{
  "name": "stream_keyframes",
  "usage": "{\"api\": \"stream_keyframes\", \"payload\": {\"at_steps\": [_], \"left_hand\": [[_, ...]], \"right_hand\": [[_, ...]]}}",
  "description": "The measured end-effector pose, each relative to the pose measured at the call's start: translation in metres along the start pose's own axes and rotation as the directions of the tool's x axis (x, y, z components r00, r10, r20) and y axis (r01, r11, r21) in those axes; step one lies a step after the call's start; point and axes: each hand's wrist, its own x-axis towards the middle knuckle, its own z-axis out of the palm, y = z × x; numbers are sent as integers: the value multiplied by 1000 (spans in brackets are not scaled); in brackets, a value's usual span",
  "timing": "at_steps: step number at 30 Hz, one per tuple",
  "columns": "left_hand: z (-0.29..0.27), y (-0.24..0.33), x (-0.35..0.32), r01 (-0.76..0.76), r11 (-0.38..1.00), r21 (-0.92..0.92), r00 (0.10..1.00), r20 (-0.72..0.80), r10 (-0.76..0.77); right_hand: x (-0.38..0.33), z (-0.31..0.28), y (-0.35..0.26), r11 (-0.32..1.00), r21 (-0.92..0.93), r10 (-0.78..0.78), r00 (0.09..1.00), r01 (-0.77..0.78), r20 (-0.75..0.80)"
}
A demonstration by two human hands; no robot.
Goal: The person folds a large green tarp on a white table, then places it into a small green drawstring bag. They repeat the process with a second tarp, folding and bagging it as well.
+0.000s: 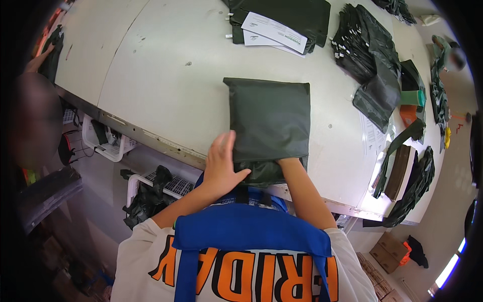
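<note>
Pouch [270,118] of dark grey-green material is laid flat near the front edge of a white worktable [166,75], as seen from the head camera. Its lower part is flanked by 2 bare hands. The left hand [220,161] is held open at the pouch's lower left side, thumb spread away from the fingers. The right hand [289,164] is hidden almost to the wrist at the lower edge; whether it is open or closed, and whether it is placed inside the pouch or beneath it, cannot be told. Between the 2 hands, a crumpled dark flap [259,172] is exposed. Farther back, white printed sheets [276,32] are rested on a dark stack [316,17]. To the right, dark pouches with white tags [358,43] are heaped near a green cylinder [412,97]. Below the table, at left, 2 white baskets [89,135] are seen. At the far left, a dark item [52,58] is touched by a co-worker's hand [36,63]. A blue apron [251,229] is worn over a white shirt [138,261].
</note>
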Motion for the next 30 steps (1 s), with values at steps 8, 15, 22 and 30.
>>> {"api": "stream_keyframes", "payload": {"at_steps": [8,15,22,30], "left_hand": [[50,39,77,-747,630,213,664,272,696],[65,67,66,-798,582,-158,522,304,797],[9,22,66,-501,864,51,865,10,501],[18,-34,58,725,118,-679,685,728,-22]], "right_hand": [[-9,6,-1,999,-37,22,999,-24,-43],[-26,-23,-7,1000,-8,-16,996,15,-91],[19,-8,33,988,84,134,985,-126,-109],[37,-20,43,963,126,238,971,-240,28]]}}
